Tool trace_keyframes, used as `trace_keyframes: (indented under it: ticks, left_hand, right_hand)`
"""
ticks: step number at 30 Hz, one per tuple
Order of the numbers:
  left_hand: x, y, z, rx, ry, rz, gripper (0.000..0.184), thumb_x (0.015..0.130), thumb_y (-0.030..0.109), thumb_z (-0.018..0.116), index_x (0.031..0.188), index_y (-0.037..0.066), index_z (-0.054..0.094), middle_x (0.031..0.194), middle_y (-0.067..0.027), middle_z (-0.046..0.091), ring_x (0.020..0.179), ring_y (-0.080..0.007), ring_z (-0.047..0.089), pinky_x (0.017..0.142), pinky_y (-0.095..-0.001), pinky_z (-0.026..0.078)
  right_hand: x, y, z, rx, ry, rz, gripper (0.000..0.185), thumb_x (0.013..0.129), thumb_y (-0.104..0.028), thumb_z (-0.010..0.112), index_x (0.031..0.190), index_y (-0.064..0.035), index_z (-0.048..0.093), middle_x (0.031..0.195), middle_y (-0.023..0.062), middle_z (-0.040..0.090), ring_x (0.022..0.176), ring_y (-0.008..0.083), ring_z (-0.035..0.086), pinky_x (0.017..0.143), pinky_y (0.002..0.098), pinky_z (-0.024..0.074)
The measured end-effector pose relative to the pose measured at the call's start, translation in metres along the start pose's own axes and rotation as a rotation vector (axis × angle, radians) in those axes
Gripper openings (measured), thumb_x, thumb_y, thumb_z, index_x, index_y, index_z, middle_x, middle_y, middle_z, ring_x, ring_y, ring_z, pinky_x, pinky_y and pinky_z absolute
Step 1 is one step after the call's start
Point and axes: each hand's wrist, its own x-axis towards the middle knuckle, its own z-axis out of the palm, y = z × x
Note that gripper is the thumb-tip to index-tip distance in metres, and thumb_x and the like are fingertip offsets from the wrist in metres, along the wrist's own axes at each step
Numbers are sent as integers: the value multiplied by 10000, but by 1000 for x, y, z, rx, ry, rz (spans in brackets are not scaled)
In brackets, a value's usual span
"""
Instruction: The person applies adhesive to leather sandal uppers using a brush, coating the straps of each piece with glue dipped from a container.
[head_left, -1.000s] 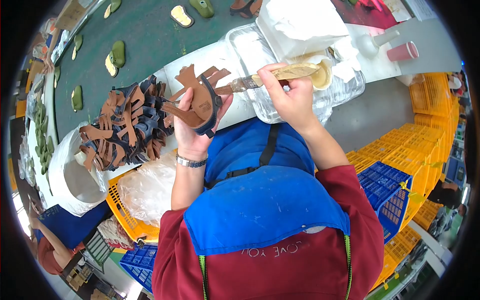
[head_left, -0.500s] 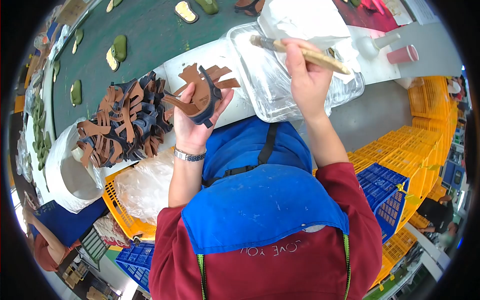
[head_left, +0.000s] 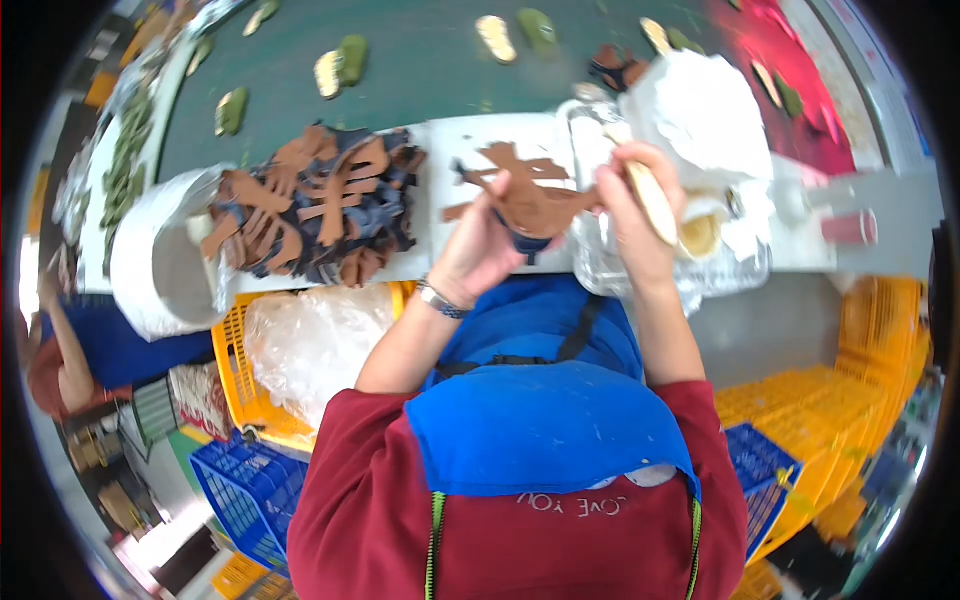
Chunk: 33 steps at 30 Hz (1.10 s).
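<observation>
My left hand [head_left: 482, 248] is closed around a brown and navy sandal upper [head_left: 535, 207], its cut straps fanning out above the worktop. A wooden-handled brush [head_left: 652, 205] is gripped in my right hand [head_left: 640, 190]. The fingers of that hand are at the right end of the upper's strap; whether they pinch it is blurred. Left of my hands lies a heap of similar sandal uppers [head_left: 340, 195]. A plastic-covered tray [head_left: 598, 255] sits beneath my right hand, with a tub holding something yellowish [head_left: 702, 235] to its right.
A green conveyor belt [head_left: 430, 80] carries pairs of green and pale soles [head_left: 352, 60]. A white bag-lined container [head_left: 705, 110] and a pink cup [head_left: 850, 228] stand on the right. On the left are a white bucket [head_left: 160, 260] and a yellow crate [head_left: 235, 370]. Yellow crates [head_left: 820, 400] line the right.
My left hand has moved right with the upper and turned it. My right hand has come down and left to meet it, brush still held. The head view has shifted.
</observation>
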Motion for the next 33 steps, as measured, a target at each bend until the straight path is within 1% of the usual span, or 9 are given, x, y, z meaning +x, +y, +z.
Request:
trace_keyframes:
  ticks: [3, 4, 7, 12, 15, 22, 27, 30, 33]
  left_hand:
    - [-10, -2, -11, -264, -237, -128, 732, 841, 549, 372, 1330, 35, 194, 1331, -229, 272, 1185, -409, 335, 951, -443, 357]
    - [-13, -5, -14, -208, -219, -74, 800, 782, 558, 488, 1324, 40, 209, 1322, -229, 284, 1192, -393, 330, 969, -443, 333]
    - [-17, -11, -17, -276, -238, 95, 754, 749, 379, 641, 1300, 45, 250, 1293, -199, 340, 1210, -371, 312, 1002, -435, 296]
    - [-18, -3, 3, -37, -131, 274, 408, 775, 70, 587, 1137, 49, 401, 1032, -77, 493, 1038, -182, 482, 933, -373, 398]
    - [-11, 2, 4, 119, -15, 380, 356, 764, 9, 575, 1071, 59, 403, 955, -41, 492, 882, -125, 548, 797, -313, 499]
    - [-6, 22, 1, 377, 198, 576, 519, 729, -84, 561, 1164, 64, 319, 1009, -69, 502, 876, -154, 562, 729, -292, 529]
    - [0, 14, 5, 525, 218, 604, 568, 726, -98, 544, 1210, 13, 270, 1029, -87, 487, 908, -162, 553, 721, -282, 538]
    - [-1, 9, 13, 533, 211, 604, 567, 725, -101, 541, 1212, 16, 274, 1030, -99, 495, 896, -163, 560, 722, -287, 538]
    - [-4, 8, 14, 530, 214, 594, 551, 724, -102, 541, 1198, 25, 290, 1035, -107, 504, 885, -164, 567, 724, -289, 539]
  right_hand:
    - [-1, -6, 10, 89, 102, -22, 146, 780, 18, 560, 911, -18, 506, 757, 23, 488, 628, 64, 499, 492, 191, 458]
    - [-2, -4, 12, 102, 113, -40, 145, 782, 20, 558, 909, -14, 498, 751, 24, 482, 617, 67, 496, 485, 195, 457]
    - [-8, -2, 26, 55, 108, -90, 138, 784, 33, 550, 895, -20, 489, 745, 27, 476, 597, 73, 489, 481, 194, 443]
    - [-14, 3, 39, -295, 0, -454, 99, 775, 44, 553, 835, -10, 494, 717, 39, 455, 581, 84, 468, 494, 202, 410]
    - [-17, 4, 38, -181, 0, -327, 121, 785, 32, 546, 902, 13, 523, 757, 57, 493, 580, 80, 458, 509, 199, 393]
    - [0, -8, -15, 204, 45, 37, 260, 877, -151, 490, 1025, 53, 553, 735, 34, 526, 576, 49, 438, 469, 173, 351]
    - [-3, -20, -19, 136, 41, 153, 196, 848, -167, 548, 821, 6, 635, 613, -19, 518, 534, 35, 433, 478, 179, 339]
    - [-4, -19, -5, -134, -22, 20, 200, 848, -167, 551, 787, 4, 635, 576, -31, 495, 509, 25, 396, 456, 169, 289]
    - [-2, -16, -7, -207, -43, 43, 144, 810, -117, 589, 781, 17, 632, 640, -4, 558, 573, 45, 471, 505, 189, 357]
